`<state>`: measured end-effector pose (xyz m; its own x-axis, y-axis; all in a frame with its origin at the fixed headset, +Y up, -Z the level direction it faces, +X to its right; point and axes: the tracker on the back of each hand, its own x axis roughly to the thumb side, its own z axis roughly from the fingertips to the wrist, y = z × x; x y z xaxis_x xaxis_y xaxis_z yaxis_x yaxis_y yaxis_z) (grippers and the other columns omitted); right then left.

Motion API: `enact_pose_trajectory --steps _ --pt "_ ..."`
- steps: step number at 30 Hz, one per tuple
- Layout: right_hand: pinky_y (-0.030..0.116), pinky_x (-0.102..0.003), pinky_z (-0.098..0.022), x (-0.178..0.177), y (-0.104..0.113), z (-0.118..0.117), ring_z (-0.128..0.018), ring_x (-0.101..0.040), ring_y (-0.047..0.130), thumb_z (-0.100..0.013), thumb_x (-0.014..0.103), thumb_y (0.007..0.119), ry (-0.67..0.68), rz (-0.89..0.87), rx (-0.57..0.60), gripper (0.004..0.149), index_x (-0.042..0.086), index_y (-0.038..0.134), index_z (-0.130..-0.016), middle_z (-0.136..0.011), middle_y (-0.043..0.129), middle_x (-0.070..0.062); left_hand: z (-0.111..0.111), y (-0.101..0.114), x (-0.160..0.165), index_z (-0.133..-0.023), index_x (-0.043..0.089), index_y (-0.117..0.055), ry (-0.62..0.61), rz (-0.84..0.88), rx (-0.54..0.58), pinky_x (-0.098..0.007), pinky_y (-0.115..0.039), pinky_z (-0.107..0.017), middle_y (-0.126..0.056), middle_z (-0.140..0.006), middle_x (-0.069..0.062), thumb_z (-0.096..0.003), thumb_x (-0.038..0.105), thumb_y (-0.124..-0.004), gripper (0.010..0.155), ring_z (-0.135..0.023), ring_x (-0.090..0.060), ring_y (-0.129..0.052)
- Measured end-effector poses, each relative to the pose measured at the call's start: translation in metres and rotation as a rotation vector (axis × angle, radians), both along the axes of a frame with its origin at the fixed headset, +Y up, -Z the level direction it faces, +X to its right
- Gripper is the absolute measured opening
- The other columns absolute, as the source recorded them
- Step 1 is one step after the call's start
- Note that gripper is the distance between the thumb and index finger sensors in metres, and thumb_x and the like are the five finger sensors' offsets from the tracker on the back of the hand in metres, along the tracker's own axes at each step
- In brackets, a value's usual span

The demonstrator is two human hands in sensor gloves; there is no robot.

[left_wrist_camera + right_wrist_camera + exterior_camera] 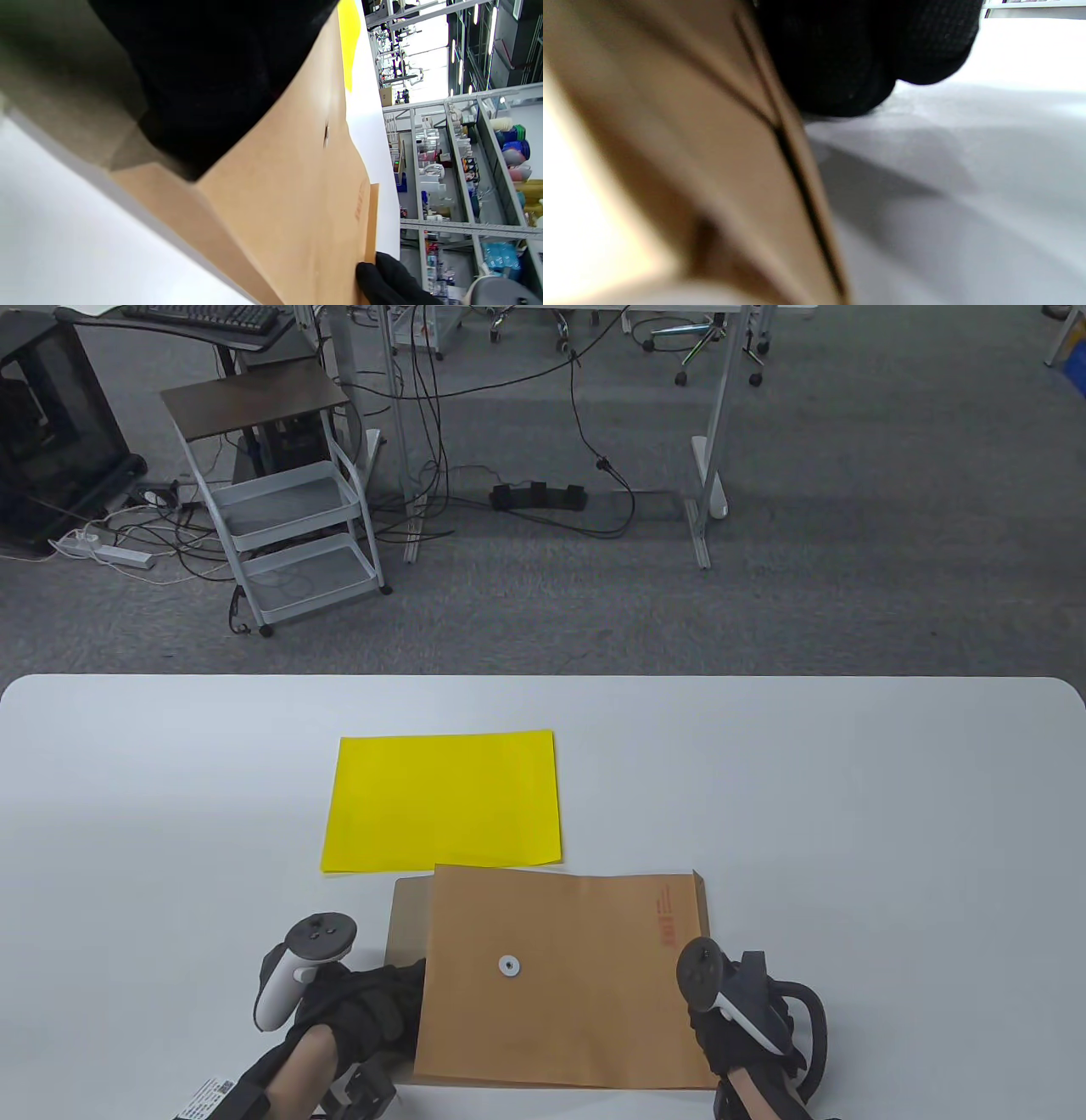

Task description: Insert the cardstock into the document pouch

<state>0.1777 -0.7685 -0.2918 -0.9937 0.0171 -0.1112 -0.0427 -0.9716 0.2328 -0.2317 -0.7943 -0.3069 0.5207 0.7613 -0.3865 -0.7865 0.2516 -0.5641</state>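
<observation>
A yellow cardstock sheet (441,802) (348,38) lies flat at mid-table. Just in front of it is the brown document pouch (560,976) (288,190) (691,148), with a white string button (508,965) and its flap (407,912) open to the left. My left hand (373,1001) (203,76) holds the pouch at its left, mouth end; the fingertips are hidden behind the paper. My right hand (730,1018) (865,55) grips the right edge. In the right wrist view that edge casts a shadow on the table, so it seems slightly raised.
The white table (848,814) runs wide to both sides and beyond the cardstock, ending at its far edge. A small printed tag (204,1094) lies by my left forearm. Behind the table are carpet, a white cart (288,526) and cables.
</observation>
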Motion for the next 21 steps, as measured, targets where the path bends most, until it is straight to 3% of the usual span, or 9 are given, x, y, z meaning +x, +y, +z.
enact_pose_trajectory --steps 10,15,17,19,21 --pt "0.079 -0.043 -0.044 0.001 0.0 0.0 -0.046 -0.019 0.094 -0.077 0.012 0.063 -0.005 -0.008 -0.003 0.026 -0.004 0.064 -0.097 -0.069 0.084 -0.015 -0.007 0.012 0.01 -0.11 0.028 -0.063 -0.116 -0.18 0.074 -0.025 -0.097 -0.035 -0.104 -0.074 -0.008 -0.0615 0.027 -0.082 0.052 -0.04 -0.009 -0.113" --pt "0.079 -0.043 -0.044 -0.001 -0.001 0.001 -0.046 -0.019 0.094 -0.076 0.016 0.063 0.003 0.013 0.012 0.028 -0.004 0.064 -0.097 -0.069 0.084 -0.014 -0.023 0.028 0.001 -0.113 0.02 -0.066 -0.215 -0.3 0.085 -0.031 -0.095 -0.039 -0.103 -0.075 -0.008 -0.0615 0.031 -0.082 0.055 -0.045 -0.013 -0.111" --pt "0.08 -0.043 -0.043 -0.003 -0.001 0.002 -0.045 -0.019 0.094 -0.077 0.016 0.063 0.011 0.039 0.022 0.029 -0.004 0.064 -0.097 -0.068 0.085 -0.014 -0.037 0.043 -0.012 -0.108 0.017 -0.074 -0.16 -0.445 0.14 -0.033 -0.093 -0.044 -0.099 -0.083 -0.008 -0.064 0.033 -0.078 0.047 -0.053 -0.016 -0.11" --pt "0.08 -0.043 -0.043 -0.005 -0.002 0.002 -0.045 -0.019 0.094 -0.076 0.017 0.063 0.019 0.061 0.025 0.029 -0.004 0.064 -0.097 -0.068 0.085 -0.014 -0.053 0.056 -0.028 -0.108 0.012 -0.076 0.035 -0.588 0.264 -0.036 -0.092 -0.047 -0.097 -0.085 -0.01 -0.0631 0.035 -0.079 0.05 -0.057 -0.019 -0.108" --pt "0.08 -0.043 -0.043 -0.006 -0.002 0.002 -0.046 -0.019 0.095 -0.076 0.017 0.063 0.023 0.072 0.023 0.03 -0.004 0.064 -0.097 -0.068 0.085 -0.014 -0.07 0.064 -0.04 -0.114 0.009 -0.065 0.209 -0.706 0.373 -0.042 -0.088 -0.055 -0.09 -0.094 -0.015 -0.0626 0.037 -0.08 0.06 -0.069 -0.026 -0.104"
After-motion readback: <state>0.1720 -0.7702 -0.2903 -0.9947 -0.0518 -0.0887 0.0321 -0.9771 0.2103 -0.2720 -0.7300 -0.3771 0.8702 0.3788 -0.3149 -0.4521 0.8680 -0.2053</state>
